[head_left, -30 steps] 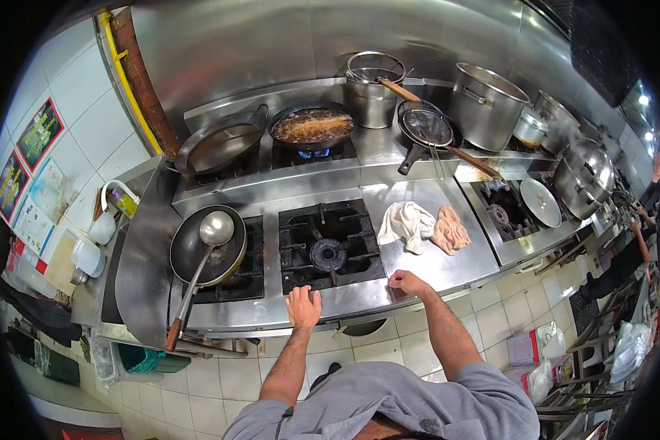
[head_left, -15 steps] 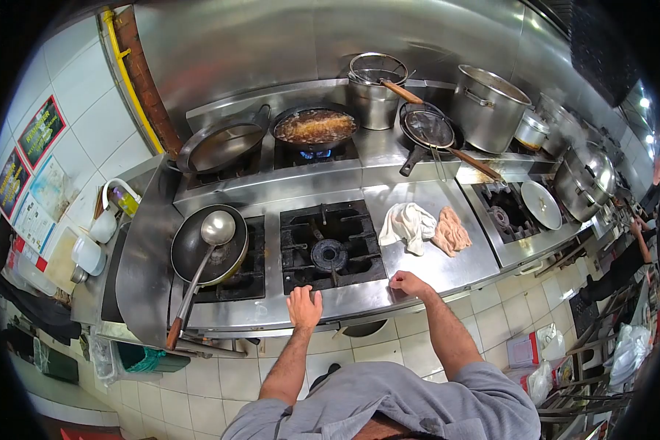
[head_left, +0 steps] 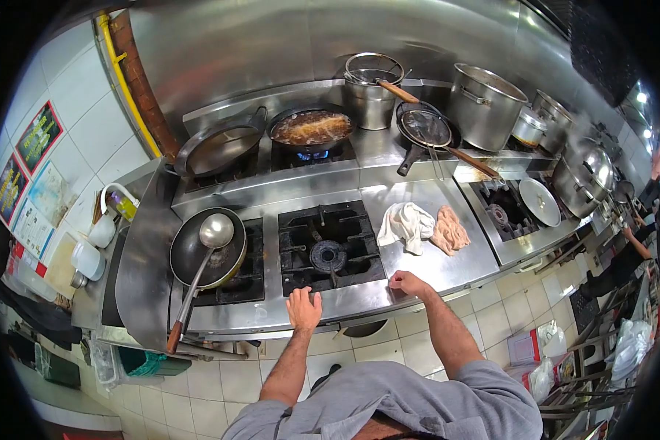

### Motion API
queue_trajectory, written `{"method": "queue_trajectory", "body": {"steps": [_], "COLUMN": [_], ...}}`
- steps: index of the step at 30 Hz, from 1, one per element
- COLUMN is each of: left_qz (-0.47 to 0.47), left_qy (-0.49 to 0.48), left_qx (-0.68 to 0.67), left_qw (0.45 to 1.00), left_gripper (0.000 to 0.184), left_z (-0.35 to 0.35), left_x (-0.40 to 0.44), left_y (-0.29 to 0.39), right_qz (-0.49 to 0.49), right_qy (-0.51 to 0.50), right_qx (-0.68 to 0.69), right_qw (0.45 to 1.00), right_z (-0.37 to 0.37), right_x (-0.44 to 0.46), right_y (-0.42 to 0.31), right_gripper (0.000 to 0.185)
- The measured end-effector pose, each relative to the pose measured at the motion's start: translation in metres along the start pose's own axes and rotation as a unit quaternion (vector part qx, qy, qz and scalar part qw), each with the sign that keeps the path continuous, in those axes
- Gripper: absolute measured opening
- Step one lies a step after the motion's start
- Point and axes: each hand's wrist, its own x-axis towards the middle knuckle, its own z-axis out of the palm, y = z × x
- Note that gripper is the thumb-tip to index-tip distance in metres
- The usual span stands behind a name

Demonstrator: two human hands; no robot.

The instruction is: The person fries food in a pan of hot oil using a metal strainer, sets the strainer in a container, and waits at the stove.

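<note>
My left hand (head_left: 303,308) rests on the steel front edge of the stove, its fingers apart and holding nothing, just below the unlit burner (head_left: 328,257). My right hand (head_left: 409,283) touches the steel edge to the right with its fingers curled; whether anything is in them is hidden. Beyond it lie a white cloth (head_left: 407,227) and a pinkish cloth (head_left: 450,231). On the left burner sits a black wok (head_left: 185,246) with a ladle (head_left: 216,231) in it. At the back, a pan of bubbling oil with browned food (head_left: 312,128) stands over a blue flame.
An empty-looking wok (head_left: 224,150) stands back left. Strainers (head_left: 425,127) and a large pot (head_left: 486,110) line the back. A white lid (head_left: 540,202) and a steaming pot (head_left: 583,180) are at right. A co-worker's arm (head_left: 636,243) shows at far right.
My hands have stayed in place on the edge. The oil bubbles differently around the food. The co-worker's arm at far right has shifted slightly.
</note>
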Motion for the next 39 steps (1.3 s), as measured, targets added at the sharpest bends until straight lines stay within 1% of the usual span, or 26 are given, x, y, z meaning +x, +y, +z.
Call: {"method": "queue_trajectory", "body": {"steps": [1,3,5,6,7,11,13,17,23,26,28,29,31,34,39], "left_qz": [-0.001,0.001,0.01,0.017,0.006,0.009,-0.016,0.004,-0.01,0.004,-0.003,-0.002,0.009,0.005,0.002], "left_qy": [0.005,0.003,0.005,0.014,0.0,-0.006,-0.031,-0.015,-0.026,-0.009,-0.017,-0.016,-0.003,-0.002,-0.001], "left_qx": [0.005,-0.002,0.003,0.004,0.008,0.01,0.007,0.017,0.009,0.018,0.015,0.013,0.014,0.016,0.011], "left_qw": [1.0,1.0,1.0,1.0,1.0,1.0,0.999,1.0,1.0,1.0,1.0,1.0,1.0,1.0,1.0], "left_gripper": [0.029,0.029,0.028,0.028,0.028,0.029,0.029,0.029,0.03,0.029,0.029,0.029,0.029,0.029,0.028], "left_z": [-0.001,-0.001,-0.003,-0.001,-0.001,-0.003,-0.007,-0.003,-0.006,-0.004,-0.007,-0.006,-0.004,-0.003,-0.004], "left_x": [0.0,0.002,0.001,0.0,0.001,0.001,0.001,0.0,0.0,0.0,0.001,0.001,0.0,0.0,0.001], "left_y": [-0.001,0.002,0.004,0.004,0.004,0.008,0.01,0.005,0.01,0.007,0.01,0.01,0.008,0.008,0.009], "right_qz": [0.002,-0.008,-0.012,-0.017,-0.008,-0.013,-0.006,-0.01,0.001,-0.008,0.016,0.016,0.005,0.014,-0.004], "right_qy": [0.008,-0.015,0.018,0.015,0.015,0.025,0.021,0.018,0.018,0.008,0.024,0.026,0.026,0.004,0.008], "right_qx": [0.004,-0.045,-0.048,-0.046,-0.056,-0.05,-0.042,-0.036,-0.063,-0.043,-0.087,-0.088,-0.104,-0.1,-0.105], "right_qw": [1.0,0.999,0.999,0.999,0.998,0.998,0.999,0.999,0.998,0.999,0.996,0.996,0.994,0.995,0.994], "right_z": [0.0,-0.001,0.002,0.001,0.002,0.002,0.003,0.004,0.003,0.003,0.005,0.005,0.003,0.002,0.002], "right_x": [0.002,0.004,0.007,0.003,0.005,0.0,-0.002,0.001,0.001,0.004,0.007,0.008,0.007,0.004,0.006], "right_y": [0.001,0.003,0.012,0.007,0.008,-0.001,-0.003,0.001,0.0,0.003,0.004,0.005,0.004,0.001,0.004], "right_gripper": [0.015,0.016,0.018,0.019,0.02,0.019,0.018,0.016,0.016,0.02,0.029,0.029,0.038,0.041,0.039]}}
